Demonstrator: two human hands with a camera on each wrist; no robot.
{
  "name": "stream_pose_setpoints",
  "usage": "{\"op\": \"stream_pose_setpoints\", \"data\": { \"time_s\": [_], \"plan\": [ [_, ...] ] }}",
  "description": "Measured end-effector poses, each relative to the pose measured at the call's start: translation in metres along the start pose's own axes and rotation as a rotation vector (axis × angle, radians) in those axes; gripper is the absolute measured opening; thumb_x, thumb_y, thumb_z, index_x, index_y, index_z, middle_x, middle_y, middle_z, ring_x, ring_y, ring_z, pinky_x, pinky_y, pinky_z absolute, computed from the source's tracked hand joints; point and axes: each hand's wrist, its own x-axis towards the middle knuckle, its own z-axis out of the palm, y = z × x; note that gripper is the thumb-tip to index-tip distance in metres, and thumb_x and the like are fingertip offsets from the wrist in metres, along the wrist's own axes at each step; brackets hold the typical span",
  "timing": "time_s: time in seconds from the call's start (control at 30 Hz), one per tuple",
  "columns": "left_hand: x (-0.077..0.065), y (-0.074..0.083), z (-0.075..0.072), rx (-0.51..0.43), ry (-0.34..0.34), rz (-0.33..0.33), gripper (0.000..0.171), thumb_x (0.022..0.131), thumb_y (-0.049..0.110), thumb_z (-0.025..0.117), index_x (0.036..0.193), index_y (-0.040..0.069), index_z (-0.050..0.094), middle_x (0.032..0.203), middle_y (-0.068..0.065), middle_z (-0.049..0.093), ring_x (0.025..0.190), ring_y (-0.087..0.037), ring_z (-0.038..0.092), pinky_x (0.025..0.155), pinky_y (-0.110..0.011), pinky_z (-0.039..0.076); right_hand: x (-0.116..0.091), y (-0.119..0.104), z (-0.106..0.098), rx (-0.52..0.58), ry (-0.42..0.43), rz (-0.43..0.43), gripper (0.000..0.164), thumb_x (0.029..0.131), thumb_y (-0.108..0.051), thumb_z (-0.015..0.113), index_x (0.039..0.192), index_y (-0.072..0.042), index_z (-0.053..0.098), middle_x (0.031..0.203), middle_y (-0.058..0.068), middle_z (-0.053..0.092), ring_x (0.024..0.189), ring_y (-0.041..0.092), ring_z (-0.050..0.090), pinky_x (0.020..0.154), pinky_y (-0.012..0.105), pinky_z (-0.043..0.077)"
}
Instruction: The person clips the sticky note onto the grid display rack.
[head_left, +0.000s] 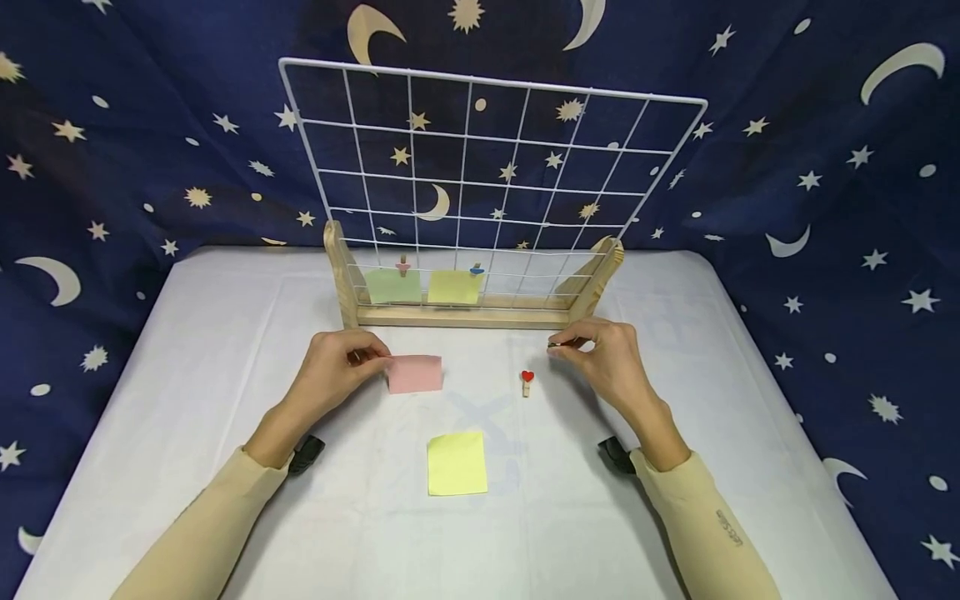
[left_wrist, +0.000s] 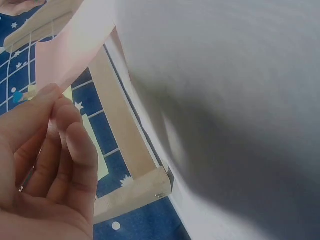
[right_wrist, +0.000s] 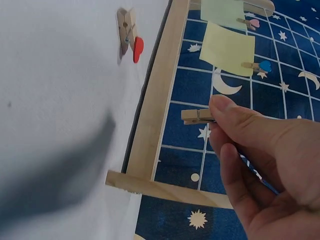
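Observation:
My left hand (head_left: 336,367) pinches a pink paper note (head_left: 416,374) by its left edge, thumb against fingers. In the right hand (head_left: 606,358), between thumb and fingertips, is a small wooden clothespin (right_wrist: 196,117), its tips pointing away from the hand. A second clothespin with a red heart (head_left: 527,383) lies on the white cloth between the hands. Behind them stands a white wire grid (head_left: 495,158) in a wooden base (head_left: 465,317). A green note (head_left: 393,287) and a yellow note (head_left: 454,287) hang low on it, held by pink-heart (head_left: 403,267) and blue-heart (head_left: 477,269) clothespins.
A yellow sticky note (head_left: 457,463) lies on the white-covered table (head_left: 360,533) in front, nearer the body. A dark blue curtain (head_left: 847,275) with moons and stars surrounds the table at the back and sides.

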Motion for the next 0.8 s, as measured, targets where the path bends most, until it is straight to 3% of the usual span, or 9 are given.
{"op": "stream_pose_setpoints", "data": {
  "time_s": [0.17, 0.47, 0.67, 0.8],
  "plan": [
    [0.004, 0.001, 0.005, 0.001, 0.018, 0.009, 0.010, 0.083, 0.009, 0.089, 0.085, 0.016, 0.081, 0.078, 0.005, 0.074, 0.066, -0.009, 0.059, 0.062, -0.026, 0.050, 0.004, 0.002, 0.000, -0.001, 0.006, 0.003, 0.018, 0.075, -0.001, 0.094, 0.086, -0.011, 0.084, 0.084, 0.000, 0.080, 0.075, 0.017, 0.074, 0.070, 0.010, 0.047],
    [0.025, 0.013, 0.020, -0.038, 0.003, -0.007, 0.008, 0.082, 0.010, 0.090, 0.084, 0.015, 0.083, 0.077, 0.005, 0.076, 0.066, -0.008, 0.062, 0.063, -0.023, 0.049, 0.017, 0.000, -0.002, -0.029, 0.027, -0.024, 0.016, 0.075, -0.004, 0.094, 0.086, -0.011, 0.085, 0.081, 0.001, 0.079, 0.071, 0.015, 0.070, 0.066, 0.022, 0.050],
    [0.036, 0.022, 0.032, -0.068, -0.011, -0.022, 0.006, 0.084, 0.012, 0.089, 0.084, 0.014, 0.084, 0.078, 0.003, 0.077, 0.066, -0.010, 0.063, 0.063, -0.023, 0.050, 0.024, -0.002, -0.005, -0.049, 0.060, -0.044, 0.016, 0.075, -0.003, 0.094, 0.087, -0.009, 0.084, 0.084, 0.003, 0.079, 0.076, 0.019, 0.073, 0.062, 0.020, 0.044],
    [0.043, 0.030, 0.039, -0.064, 0.007, -0.007, 0.004, 0.085, 0.011, 0.088, 0.085, 0.014, 0.085, 0.080, 0.002, 0.078, 0.066, -0.009, 0.064, 0.063, -0.024, 0.050, 0.028, -0.004, -0.006, -0.066, 0.085, -0.053, 0.016, 0.074, -0.002, 0.094, 0.087, -0.007, 0.084, 0.085, 0.006, 0.080, 0.078, 0.022, 0.075, 0.061, 0.026, 0.048]
  ]
}}
